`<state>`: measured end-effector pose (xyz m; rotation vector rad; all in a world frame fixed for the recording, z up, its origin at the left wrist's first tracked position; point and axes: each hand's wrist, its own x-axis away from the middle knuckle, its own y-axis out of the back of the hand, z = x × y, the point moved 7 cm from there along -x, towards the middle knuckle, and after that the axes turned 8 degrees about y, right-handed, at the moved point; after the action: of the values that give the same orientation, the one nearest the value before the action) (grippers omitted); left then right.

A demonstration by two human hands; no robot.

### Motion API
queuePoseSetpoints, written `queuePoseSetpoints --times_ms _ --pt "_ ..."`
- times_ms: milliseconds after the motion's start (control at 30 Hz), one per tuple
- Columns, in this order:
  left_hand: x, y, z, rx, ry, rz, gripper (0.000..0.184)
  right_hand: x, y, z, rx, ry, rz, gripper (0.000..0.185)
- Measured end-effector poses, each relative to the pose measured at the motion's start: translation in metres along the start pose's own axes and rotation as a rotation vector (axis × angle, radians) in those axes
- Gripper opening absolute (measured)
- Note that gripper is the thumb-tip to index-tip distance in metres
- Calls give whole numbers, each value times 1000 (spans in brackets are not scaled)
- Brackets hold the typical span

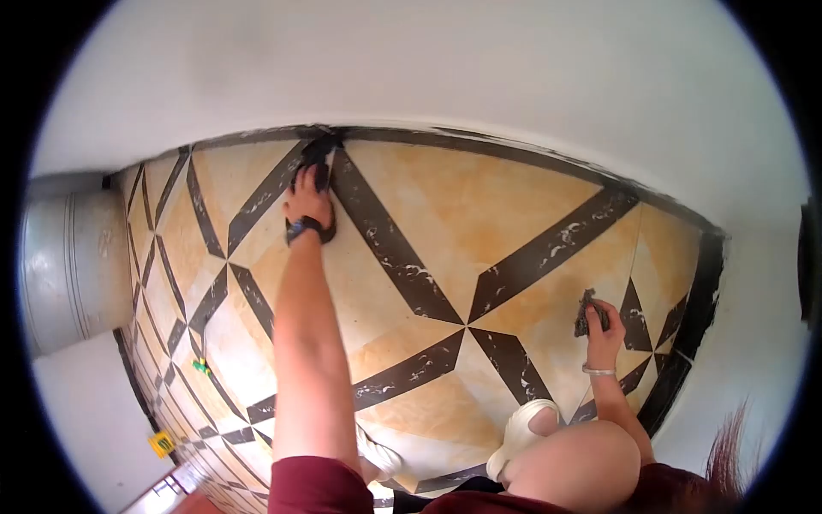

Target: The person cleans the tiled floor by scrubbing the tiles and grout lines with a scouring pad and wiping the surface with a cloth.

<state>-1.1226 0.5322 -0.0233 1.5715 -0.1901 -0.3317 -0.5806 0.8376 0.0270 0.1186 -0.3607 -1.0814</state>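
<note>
My left hand [308,199], with a dark watch on the wrist, stretches forward to the tiled floor [411,214] close to the wall. Its fingers press on a small black pad [322,175], whose kind is hard to make out against the dark tile band. Off to the right, my right hand [608,329], wearing a pale bracelet, is raised above the floor. Between its thumb and fingers is a crumpled dark grey scourer [589,313].
A white wall [479,68] with a dark skirting strip [514,154] runs along the front. On the left stands a pale rounded container [73,261]. A small green item [201,367] and a yellow item [161,443] lie at left. My light-coloured shoe [521,433] is below.
</note>
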Motion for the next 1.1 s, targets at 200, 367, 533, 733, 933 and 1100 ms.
queuePoseSetpoints --times_ms 200,367,533,733,933,1100 --pt "32 118 34 321 175 -245 36 23 -17 13 8 -207 -9 16" --pt "192 153 -111 322 -286 15 48 19 -44 11 32 -154 123 16" --pt "333 84 -201 456 -659 381 58 8 -75 24 61 -72 236 17" --pt "180 72 -109 154 -508 219 55 -3 -64 55 232 32 255 16" --pt "3 67 148 224 415 53 38 10 -64 49 194 83 243 16" --pt "117 176 67 440 -184 -324 40 37 -98 30 89 30 407 18"
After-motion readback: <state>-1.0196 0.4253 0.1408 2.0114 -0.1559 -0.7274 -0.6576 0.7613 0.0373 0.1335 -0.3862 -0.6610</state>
